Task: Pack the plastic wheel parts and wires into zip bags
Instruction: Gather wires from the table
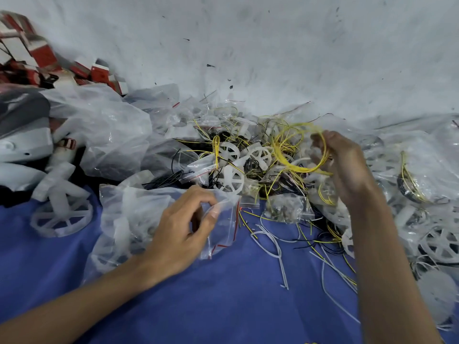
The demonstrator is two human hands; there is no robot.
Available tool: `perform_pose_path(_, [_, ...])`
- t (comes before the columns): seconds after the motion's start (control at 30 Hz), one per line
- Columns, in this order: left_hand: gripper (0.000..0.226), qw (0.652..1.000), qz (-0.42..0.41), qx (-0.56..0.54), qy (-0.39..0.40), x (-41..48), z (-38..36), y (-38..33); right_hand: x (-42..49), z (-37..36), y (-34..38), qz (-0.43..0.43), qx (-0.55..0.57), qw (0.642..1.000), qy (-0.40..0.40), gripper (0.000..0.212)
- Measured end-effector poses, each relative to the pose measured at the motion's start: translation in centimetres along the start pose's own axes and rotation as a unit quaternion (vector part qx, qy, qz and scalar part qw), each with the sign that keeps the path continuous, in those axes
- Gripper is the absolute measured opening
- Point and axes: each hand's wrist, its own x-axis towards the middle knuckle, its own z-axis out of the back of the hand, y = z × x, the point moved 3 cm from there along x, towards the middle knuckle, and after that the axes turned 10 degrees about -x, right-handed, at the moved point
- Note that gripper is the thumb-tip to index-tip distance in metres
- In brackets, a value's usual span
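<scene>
Just below the middle of the frame the left hand (178,232) holds a small zip bag (226,234) by its top edge. The thumb and forefinger pinch the film near the red seal strip, and the other fingers are curled behind it. Over at the right of centre the right hand (345,165) is raised above the heap with its fingers curled round a loop of yellow wire (298,170). It is blurred, so I cannot tell exactly how the fingertips sit. The step looks to be feeding that loop into the bag. To do it well, I would say the bag's mouth needs opening wider first, since it looks barely parted. The loop also looks broader than the bag, so I would squeeze it narrower and slide it in edge-first, with the loose ends tucked in so none catches in the seal. The plastic wheels (229,178) lie in the tangle at the centre, mixed with black and yellow strands. Loose white wire (273,242) trails over the blue cloth (223,306) below. Red and white boxes (99,70) are stacked at the upper left.
</scene>
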Motion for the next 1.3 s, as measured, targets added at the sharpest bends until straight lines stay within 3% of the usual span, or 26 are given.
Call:
perform_pose_path(0.1, [0.026, 1.000, 0.002, 0.010, 0.000, 0.0, -0.1, 0.0, -0.9, 0.8, 1.8, 0.026, 0.151, 0.987, 0.049, 0.031])
perform_pose_path(0.27, [0.024, 1.000, 0.026, 0.004, -0.009, 0.1, -0.2, 0.1, -1.7, 0.5, 2.5, 0.022, 0.206, 0.968, 0.143, 0.035])
perform_pose_path(0.4, [0.020, 0.999, 0.038, 0.004, -0.012, 0.1, -0.1, 0.0, -2.3, -1.2, 2.7, 0.012, 0.195, 0.962, 0.191, 0.041])
perform_pose_path(0.53, [0.018, 0.999, 0.041, 0.005, -0.005, 0.1, -0.1, 0.0, -2.9, -2.3, 2.4, 0.038, 0.138, 0.964, 0.225, 0.016])
perform_pose_path(0.77, [0.016, 0.996, 0.086, -0.017, -0.014, -0.2, 0.1, 0.4, -3.6, -4.1, 3.1, 0.049, 0.096, 0.942, 0.319, 0.013])
perform_pose_path(1.3, [0.025, 0.975, 0.161, -0.108, -0.112, 0.7, 0.9, 1.1, -4.0, -4.3, 2.6, 0.017, 0.081, 0.927, 0.367, 0.017])
